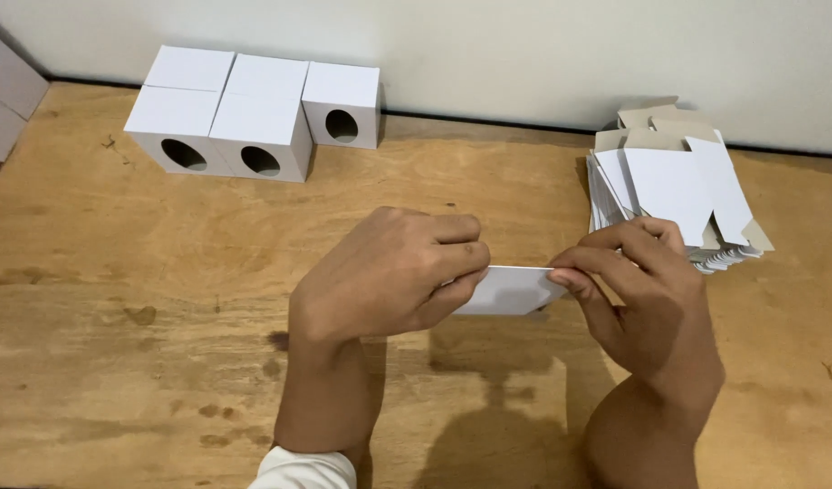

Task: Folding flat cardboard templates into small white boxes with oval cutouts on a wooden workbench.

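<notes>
Bright, even light; sharp focus; soft shadows beneath.

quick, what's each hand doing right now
Left hand: closed on the left end of the flat white carton blank.
Right hand: fingers pinching the blank's right end.

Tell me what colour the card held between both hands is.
White, the card; clearest in the head view.

Matt white card blank (509, 290), stained wooden table (117, 362), smooth white card boxes (253, 113)
</notes>
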